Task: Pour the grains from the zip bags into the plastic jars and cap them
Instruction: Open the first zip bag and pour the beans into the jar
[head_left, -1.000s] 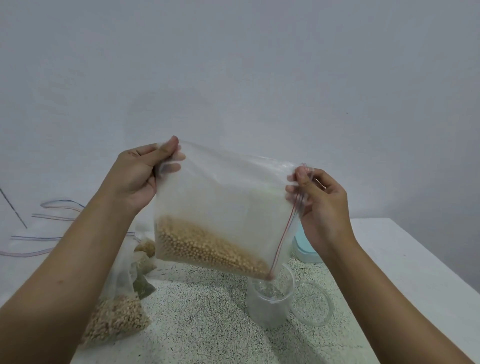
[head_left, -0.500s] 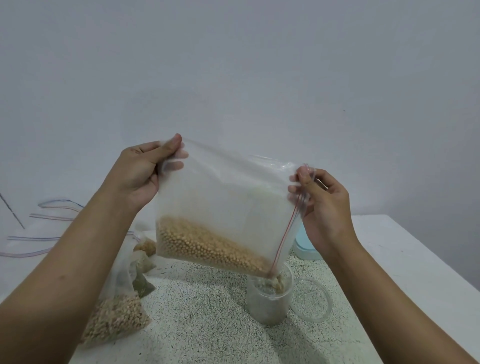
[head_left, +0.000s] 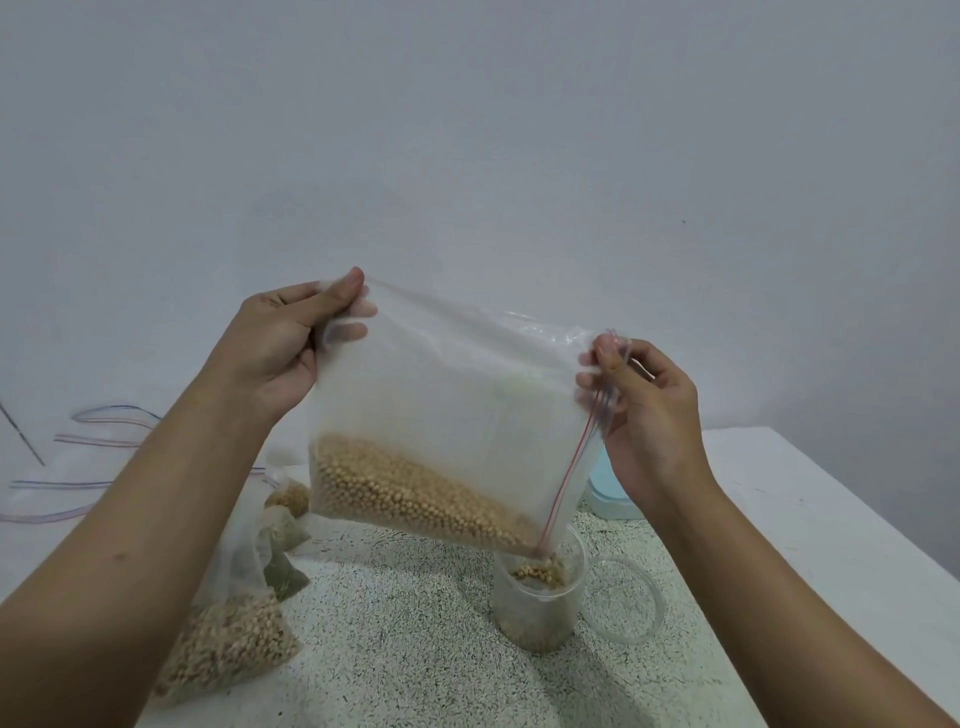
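Head view: left fingers (head_left: 340, 293), right fingers (head_left: 612, 361) pinch zip bag (head_left: 457, 410) corners, seemingly above jar (head_left: 537, 616).

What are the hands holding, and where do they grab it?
One zip bag of yellow grains. The left hand pinches the corner far from the zip; the right hand pinches the top end of the zip edge.

Left arm: comes in from the lower left of the frame, forearm slanting up toward the middle.
Left hand (head_left: 280, 343): raised left of centre, thumb in front and fingers behind, pinching a top corner of the zip bag (head_left: 457, 405).
Right arm: comes in from the lower right, forearm slanting up and inward.
Right hand (head_left: 644, 410): right of centre, a little lower than the left, thumb and curled fingers pinching the bag's opposite top corner.
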